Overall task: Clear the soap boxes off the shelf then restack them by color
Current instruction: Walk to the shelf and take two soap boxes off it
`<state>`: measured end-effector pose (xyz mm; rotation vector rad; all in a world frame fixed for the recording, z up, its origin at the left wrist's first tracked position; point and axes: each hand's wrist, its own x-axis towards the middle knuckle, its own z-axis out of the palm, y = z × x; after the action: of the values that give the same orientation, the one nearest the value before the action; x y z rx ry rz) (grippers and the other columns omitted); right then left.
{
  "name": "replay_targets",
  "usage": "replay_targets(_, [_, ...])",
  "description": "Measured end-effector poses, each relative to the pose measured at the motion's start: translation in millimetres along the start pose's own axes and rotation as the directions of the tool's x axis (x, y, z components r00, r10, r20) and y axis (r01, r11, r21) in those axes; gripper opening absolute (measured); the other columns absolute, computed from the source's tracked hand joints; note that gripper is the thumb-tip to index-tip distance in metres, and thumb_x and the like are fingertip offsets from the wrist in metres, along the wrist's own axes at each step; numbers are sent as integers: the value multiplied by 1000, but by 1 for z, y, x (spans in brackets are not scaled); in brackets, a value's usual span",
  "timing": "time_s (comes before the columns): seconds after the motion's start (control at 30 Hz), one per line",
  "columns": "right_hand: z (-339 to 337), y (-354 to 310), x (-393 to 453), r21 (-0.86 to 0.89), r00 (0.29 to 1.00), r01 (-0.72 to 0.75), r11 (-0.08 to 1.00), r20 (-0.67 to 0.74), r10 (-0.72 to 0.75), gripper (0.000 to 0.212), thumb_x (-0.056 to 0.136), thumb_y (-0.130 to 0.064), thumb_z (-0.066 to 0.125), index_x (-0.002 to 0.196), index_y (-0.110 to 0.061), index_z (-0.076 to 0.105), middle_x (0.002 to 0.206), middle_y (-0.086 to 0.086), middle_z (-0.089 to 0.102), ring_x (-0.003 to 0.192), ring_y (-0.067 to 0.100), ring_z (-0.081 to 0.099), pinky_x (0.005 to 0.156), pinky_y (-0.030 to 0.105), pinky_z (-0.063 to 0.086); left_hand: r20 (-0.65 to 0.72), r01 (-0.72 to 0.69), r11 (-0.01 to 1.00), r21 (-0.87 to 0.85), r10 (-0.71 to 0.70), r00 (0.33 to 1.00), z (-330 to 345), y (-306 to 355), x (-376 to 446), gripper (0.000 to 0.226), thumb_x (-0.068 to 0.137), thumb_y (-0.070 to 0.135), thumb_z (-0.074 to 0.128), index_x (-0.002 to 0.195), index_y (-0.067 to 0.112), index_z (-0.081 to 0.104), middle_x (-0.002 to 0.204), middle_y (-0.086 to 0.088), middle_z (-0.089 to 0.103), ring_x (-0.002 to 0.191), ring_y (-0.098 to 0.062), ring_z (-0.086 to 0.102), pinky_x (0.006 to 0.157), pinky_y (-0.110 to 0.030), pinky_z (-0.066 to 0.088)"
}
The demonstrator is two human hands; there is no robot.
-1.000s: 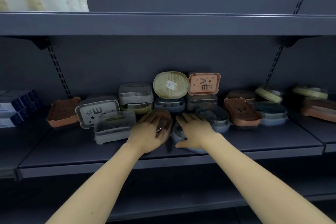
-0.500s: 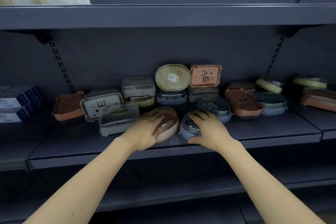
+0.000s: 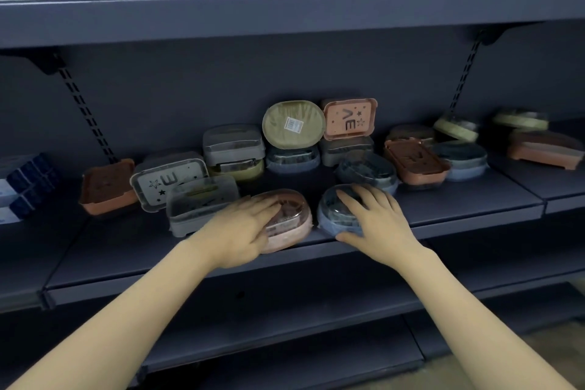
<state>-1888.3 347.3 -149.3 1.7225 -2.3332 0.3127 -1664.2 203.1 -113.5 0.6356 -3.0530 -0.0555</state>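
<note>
Resting at the front edge of the dark grey metal shelf, the pink oval soap box with a clear lid and the blue oval soap box with a clear lid sit side by side, close but apart. The left hand holds the pink box, fingers laid over its lid and thumb at its near side, while the right hand grips the blue box, fingers curled over the lid and thumb against the near rim. Behind them lie a clear grey rectangular soap box, a green oval soap box standing on edge, and an orange rectangular soap box with star cut-outs.
</note>
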Motion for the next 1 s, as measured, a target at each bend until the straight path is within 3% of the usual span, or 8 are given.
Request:
replay_targets(0.1, [2, 0, 0, -1, 999, -11, 1000, 38, 11, 82, 79, -52, 64, 147, -26, 27, 152, 6, 28, 140, 31, 21, 114, 47, 15, -129, 128, 990, -51, -134, 983, 5, 24, 7, 95, 70, 74, 7, 147, 21, 26, 153, 2, 29, 138, -18, 29, 110, -30, 26])
replay_targets(0.17, [-1, 0, 1, -29, 995, -13, 999, 101, 16, 89, 79, -57, 61, 149, -30, 14, 156, 1, 15, 143, 28, 10, 116, 44, 7, -133, 202, 979, 8, -199, 971, 12, 36, 15, 107, 67, 85, 23, 150, 18, 13, 155, -1, 20, 138, -23, 26, 111, -34, 25])
replay_targets(0.27, [-4, 1, 1, -59, 987, -1, 998, 160, 10, 99, 75, -57, 66, 150, -30, 7, 157, 0, 8, 144, 27, 4, 116, 44, 3, -99, 282, 952, 119, -271, 957, 23, 41, 24, 113, 71, 75, 53, 150, 13, 1, 157, -7, 7, 139, -29, 19, 115, -39, 19])
replay_targets(0.37, [-4, 0, -1, -84, 989, 25, 996, 145, -12, 99, 77, -51, 68, 150, -29, 4, 158, 2, 6, 145, 28, 3, 116, 45, 3, -96, 316, 926, 207, -303, 948, 30, 43, 29, 109, 74, 66, 61, 150, 12, 3, 156, -9, 11, 137, -32, 21, 114, -42, 20])
replay_targets(0.57, [-3, 4, -5, -54, 991, 68, 996, 119, -62, 96, 80, -46, 68, 151, -26, 7, 158, 4, 9, 145, 28, 6, 115, 46, 5, -109, 351, 916, 193, -336, 936, 28, 54, 25, 100, 77, 53, 66, 149, 12, 10, 156, -7, 14, 140, -28, 19, 116, -40, 15])
replay_targets(0.73, [-5, 1, -13, -82, 988, 109, 991, 121, -99, 94, 82, -46, 65, 151, -24, 4, 158, 5, 7, 145, 28, 6, 115, 47, 6, -32, 351, 894, 278, -357, 934, 25, 68, 13, 109, 77, 46, 70, 149, 6, -1, 158, -10, 3, 143, -30, 9, 118, -41, 10])
replay_targets(0.87, [-7, -3, -23, -71, 988, 132, 989, 93, -125, 94, 82, -44, 66, 151, -23, 6, 158, 6, 7, 145, 28, 6, 115, 48, 5, -72, 350, 898, 265, -344, 936, 24, 76, -5, 102, 82, 45, 65, 150, 8, -1, 158, -8, 1, 144, -26, 7, 118, -38, 7])
replay_targets(1.0, [-2, -8, -48, -92, 986, 168, 981, 9, -168, 95, 71, -37, 79, 148, -19, 27, 154, 12, 25, 142, 31, 23, 113, 52, 16, -143, 335, 908, 250, -307, 941, 32, 89, -38, 94, 86, 44, 60, 150, 11, -1, 159, -6, 0, 145, -25, 4, 117, -36, 3])
